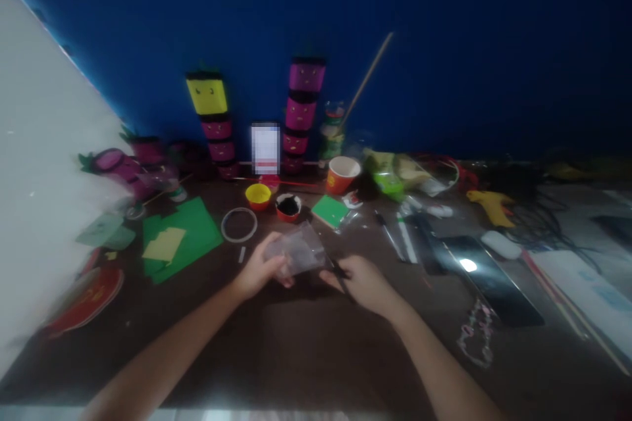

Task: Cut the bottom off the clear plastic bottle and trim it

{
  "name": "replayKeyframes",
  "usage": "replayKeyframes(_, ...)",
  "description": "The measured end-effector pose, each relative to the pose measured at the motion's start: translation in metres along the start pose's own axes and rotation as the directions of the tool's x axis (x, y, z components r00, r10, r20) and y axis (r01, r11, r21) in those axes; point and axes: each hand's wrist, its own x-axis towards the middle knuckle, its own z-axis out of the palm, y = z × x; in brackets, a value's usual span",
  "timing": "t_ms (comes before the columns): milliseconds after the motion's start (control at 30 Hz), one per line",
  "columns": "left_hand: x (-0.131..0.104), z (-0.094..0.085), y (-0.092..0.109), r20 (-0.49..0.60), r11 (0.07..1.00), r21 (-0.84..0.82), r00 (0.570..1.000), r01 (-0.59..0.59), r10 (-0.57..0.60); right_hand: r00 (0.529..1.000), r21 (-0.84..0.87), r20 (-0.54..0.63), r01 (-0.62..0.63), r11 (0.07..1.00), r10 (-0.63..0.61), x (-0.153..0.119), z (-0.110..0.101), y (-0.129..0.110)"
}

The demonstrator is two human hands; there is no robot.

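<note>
My left hand (269, 263) is closed on a translucent plastic piece (299, 251), thumb on top, held above the dark table. It looks like a clear bag or sheet; blur hides its exact form. My right hand (363, 279) is closed around a dark slim tool (338, 270), possibly scissors. The tool's tip is at the lower right edge of the plastic; I cannot tell whether they touch. Just beyond my hands are a small cup with black contents (288, 206), a yellow-lined cup (258, 196) and a green square pad (330, 210). A clear ring (239, 225) lies beyond my left hand.
Green sheets (197, 243) and a red fan-shaped piece (91, 299) lie left. Purple face-decorated stacks (301, 105), a lit phone (265, 148) and a paper cup (342, 174) stand behind. Rightward are a yellow glue gun (491, 207), a dark tablet-like slab (498, 283) and a beaded string (476, 335).
</note>
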Motion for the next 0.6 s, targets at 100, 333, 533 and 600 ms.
replayKeyframes(100, 0.0016, 0.0001, -0.0006, -0.015, 0.999, -0.046, 1.000, 0.005, -0.006, 0.999, 0.043, -0.032, 0.012, 0.999, -0.011, 0.0018, 0.0016, -0.0010)
replayKeyframes(333, 0.0006, 0.0015, -0.0015, 0.013, 0.997, -0.080, 1.000, 0.015, -0.014, 0.999, 0.110, -0.038, 0.027, 0.994, -0.023, 0.0018, 0.0014, -0.0004)
replayKeyframes(533, -0.0022, 0.0023, -0.0039, 0.010, 0.996, -0.047, 0.997, 0.071, -0.071, 1.000, 0.143, -0.006, 0.029, 0.989, -0.029, 0.0023, 0.0001, 0.0052)
replayKeyframes(600, -0.0016, 0.0025, -0.0034, 0.011, 0.995, -0.064, 0.997, 0.082, -0.082, 1.000, 0.127, -0.019, 0.027, 0.992, -0.025, 0.0031, -0.0001, 0.0043)
